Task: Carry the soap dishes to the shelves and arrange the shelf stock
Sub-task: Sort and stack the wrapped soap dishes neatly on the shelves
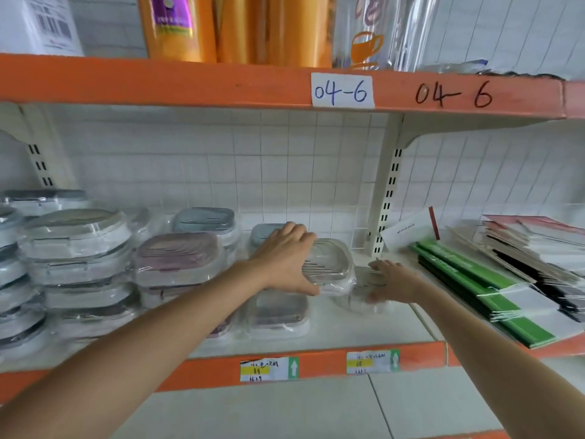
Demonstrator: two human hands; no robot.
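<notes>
Plastic-wrapped soap dishes lie in stacks on the white shelf (pixel 364 324). My left hand (pixel 285 258) grips a grey soap dish (pixel 332 264) from its left side, thumb at the front edge, holding it above a lower dish (pixel 278 315). My right hand (pixel 392 282) reaches toward the same dish's right side and touches its loose clear wrapping (pixel 357 296); its fingers look spread and blurred. A pink dish stack (pixel 179 258) and grey round-edged stacks (pixel 76 239) stand to the left. Blue-grey dishes (pixel 205 218) sit at the back.
An orange shelf beam (pixel 190 83) labelled 04-6 runs overhead, with orange bottles (pixel 177 26) on it. A white upright bracket (pixel 384 201) stands right of the dishes. Green and white flat packs (pixel 493 286) lie at the right. Price tags (pixel 269 369) mark the shelf's front edge.
</notes>
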